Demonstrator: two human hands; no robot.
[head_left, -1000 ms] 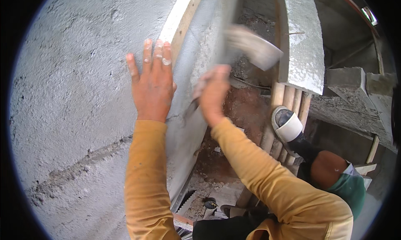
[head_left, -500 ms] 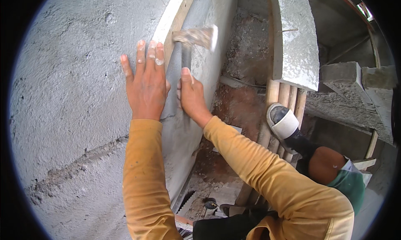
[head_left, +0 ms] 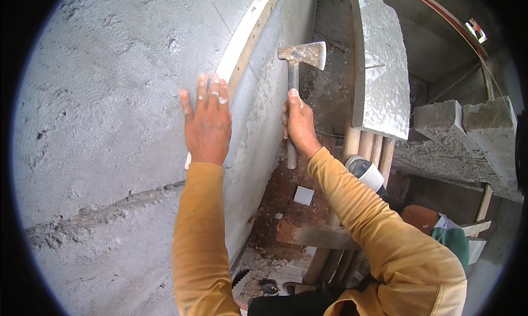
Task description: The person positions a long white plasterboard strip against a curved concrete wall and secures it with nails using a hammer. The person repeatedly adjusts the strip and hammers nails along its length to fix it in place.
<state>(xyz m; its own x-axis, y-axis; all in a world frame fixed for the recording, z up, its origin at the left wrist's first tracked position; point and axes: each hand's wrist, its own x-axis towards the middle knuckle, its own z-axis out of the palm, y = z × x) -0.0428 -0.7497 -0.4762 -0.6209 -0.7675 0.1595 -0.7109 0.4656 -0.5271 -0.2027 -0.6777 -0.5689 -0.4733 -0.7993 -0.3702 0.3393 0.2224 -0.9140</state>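
Note:
My right hand (head_left: 302,123) is wrapped round the handle of a hatchet (head_left: 302,55) with a rusty, worn head. The hatchet stands off to the right of the wall, its broad blade turned to the right and its hammer end toward the wall. My left hand (head_left: 208,121), with pale dust on the fingertips, lies flat with fingers stretched over a long wooden strip (head_left: 246,38). That strip runs along the edge of the grey cement wall (head_left: 110,107); a short bit of it shows below the palm.
To the right, a rough concrete slab (head_left: 382,68) rests on several wooden poles (head_left: 366,145). My sandalled foot (head_left: 366,173) is on these poles. Far below lie reddish dirt and a white square piece (head_left: 303,195). Concrete beams (head_left: 462,129) stand at the far right.
The hatchet has swung away from the wooden strip to the right and is no longer blurred. My left hand stays flat on the strip; the whole view has shifted slightly.

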